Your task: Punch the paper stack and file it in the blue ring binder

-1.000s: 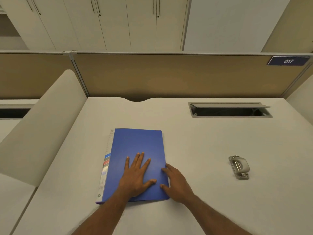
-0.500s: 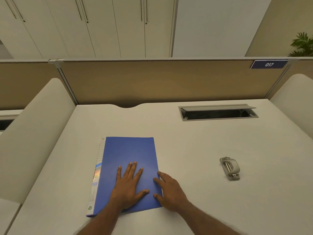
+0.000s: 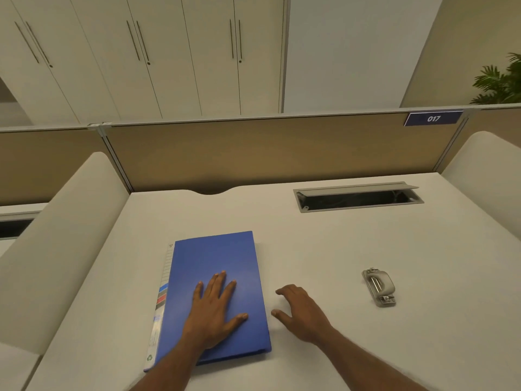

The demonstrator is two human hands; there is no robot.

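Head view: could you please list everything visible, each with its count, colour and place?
Blue plastic ring binder: one, blue, closed on desk, left of centre.
Grey metal hole punch: one, grey, on desk, far right of binder.
Grey cable hatch: one, flap raised, desk's back right.
White desk: one, foreground.
Tan partition panel: one, behind desk.
Blue number plate: one, on partition, right.
White cupboards: several doors, background.
Green plant: one, far right.
Left hand: one, flat on binder.
Right hand: one, loosely curled, beside binder.

Hidden from you
Your left hand covers part of the blue ring binder; its spine print is unreadable; plant at 2 o'clock cropped.
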